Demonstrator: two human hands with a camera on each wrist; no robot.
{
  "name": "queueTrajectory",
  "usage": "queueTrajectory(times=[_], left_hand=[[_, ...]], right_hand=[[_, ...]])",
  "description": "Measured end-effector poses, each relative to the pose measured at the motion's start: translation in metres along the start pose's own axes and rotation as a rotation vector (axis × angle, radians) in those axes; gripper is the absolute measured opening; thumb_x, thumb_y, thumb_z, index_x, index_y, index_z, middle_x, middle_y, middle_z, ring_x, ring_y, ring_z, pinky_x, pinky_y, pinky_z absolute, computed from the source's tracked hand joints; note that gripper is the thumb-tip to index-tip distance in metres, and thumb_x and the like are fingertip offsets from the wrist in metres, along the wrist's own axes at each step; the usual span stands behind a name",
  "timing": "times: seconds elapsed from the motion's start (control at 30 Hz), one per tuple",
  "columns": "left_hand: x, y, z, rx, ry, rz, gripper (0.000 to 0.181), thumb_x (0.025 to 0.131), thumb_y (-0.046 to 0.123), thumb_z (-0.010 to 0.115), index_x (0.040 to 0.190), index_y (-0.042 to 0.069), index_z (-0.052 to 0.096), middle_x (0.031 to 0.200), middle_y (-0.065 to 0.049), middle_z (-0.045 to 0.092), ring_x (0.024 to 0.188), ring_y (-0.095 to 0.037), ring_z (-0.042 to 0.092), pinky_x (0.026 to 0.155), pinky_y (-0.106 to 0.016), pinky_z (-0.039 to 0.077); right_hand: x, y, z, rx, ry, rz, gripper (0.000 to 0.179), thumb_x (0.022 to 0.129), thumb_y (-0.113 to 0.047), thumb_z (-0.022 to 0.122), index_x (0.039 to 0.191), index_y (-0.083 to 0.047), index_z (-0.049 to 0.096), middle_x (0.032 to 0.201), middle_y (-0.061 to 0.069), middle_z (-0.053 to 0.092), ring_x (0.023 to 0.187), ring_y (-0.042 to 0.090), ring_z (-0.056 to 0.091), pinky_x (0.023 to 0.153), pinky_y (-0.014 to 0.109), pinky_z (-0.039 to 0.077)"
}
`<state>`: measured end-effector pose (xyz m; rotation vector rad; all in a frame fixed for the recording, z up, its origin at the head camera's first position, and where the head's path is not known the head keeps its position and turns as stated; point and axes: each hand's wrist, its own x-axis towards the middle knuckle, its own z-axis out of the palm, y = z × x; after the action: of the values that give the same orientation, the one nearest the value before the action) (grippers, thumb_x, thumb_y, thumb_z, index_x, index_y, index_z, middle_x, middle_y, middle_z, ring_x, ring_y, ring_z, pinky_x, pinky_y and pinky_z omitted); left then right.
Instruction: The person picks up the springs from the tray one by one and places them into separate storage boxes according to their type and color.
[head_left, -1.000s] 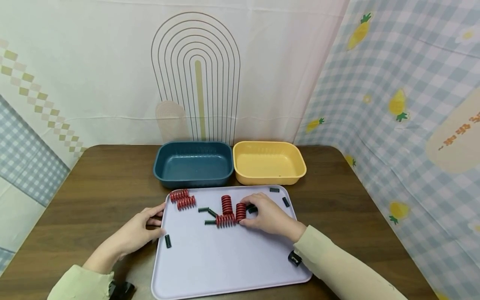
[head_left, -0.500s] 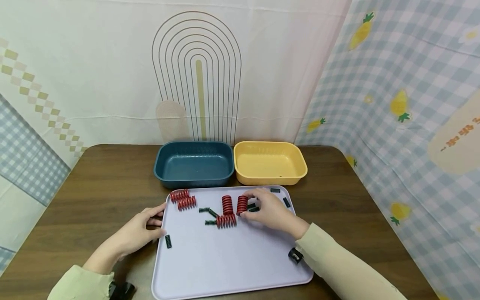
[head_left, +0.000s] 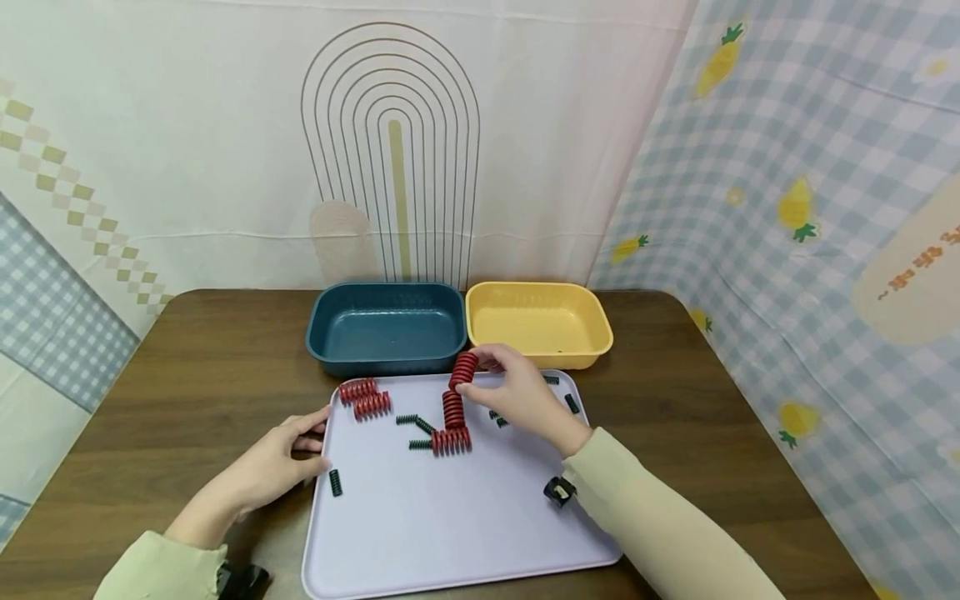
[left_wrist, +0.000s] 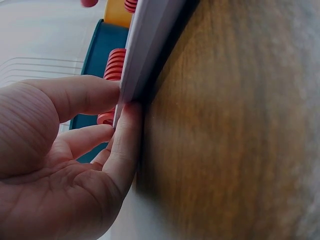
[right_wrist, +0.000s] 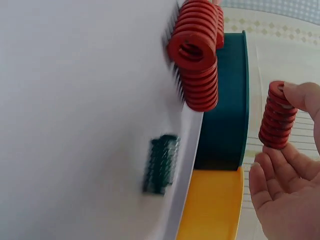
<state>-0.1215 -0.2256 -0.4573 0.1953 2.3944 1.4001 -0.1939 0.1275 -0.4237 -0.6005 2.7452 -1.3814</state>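
Note:
Between the thumb and fingers of my right hand [head_left: 525,398] a red coil spring [head_left: 463,370] is held tilted, lifted over the far side of the lilac tray [head_left: 465,533]. In the right wrist view that spring [right_wrist: 278,117] is pinched end to end, thumb at one end and fingertips at the other. My left hand [head_left: 279,462] grips the tray's left edge; the left wrist view has the thumb on the rim and a finger underneath. On the tray lie a red spring [head_left: 453,410], another red spring [head_left: 452,442], and several small dark green springs [head_left: 335,482].
Beyond the tray stand a dark teal bin [head_left: 386,367] and a yellow bin [head_left: 540,360], side by side on the wooden table [head_left: 690,433]. Two red springs [head_left: 372,406] lie in the tray's far left corner. Patterned cloth hangs behind and to the right.
My right hand has lifted the red spring off the tray and carried it away from me and slightly left, toward the bins. The left hand stays at the tray's edge.

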Motion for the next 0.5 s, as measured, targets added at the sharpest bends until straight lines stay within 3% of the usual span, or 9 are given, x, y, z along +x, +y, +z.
queueTrajectory(times=[0.23,0.5], left_hand=[[-0.001,0.0,0.0,0.0,0.006,0.006,0.075,0.087,0.008,0.072,0.149,-0.001,0.032,0.13,-0.02,0.044,0.108,-0.028,0.054,0.082,-0.025,0.049],[-0.001,-0.001,0.001,-0.013,0.013,0.025,0.074,0.087,0.008,0.072,0.149,-0.001,0.032,0.13,-0.02,0.044,0.109,-0.029,0.054,0.081,-0.024,0.049]], right_hand=[[0.025,-0.011,0.017,0.132,0.091,0.022,0.048,0.083,-0.036,0.078,0.121,-0.014,0.061,0.109,-0.002,0.058,0.108,0.026,0.056,0.095,0.043,0.046],[0.058,-0.025,0.041,0.012,0.178,0.002,0.045,0.084,-0.039,0.075,0.12,-0.016,0.061,0.112,-0.003,0.058,0.106,0.016,0.053,0.092,0.039,0.047]])
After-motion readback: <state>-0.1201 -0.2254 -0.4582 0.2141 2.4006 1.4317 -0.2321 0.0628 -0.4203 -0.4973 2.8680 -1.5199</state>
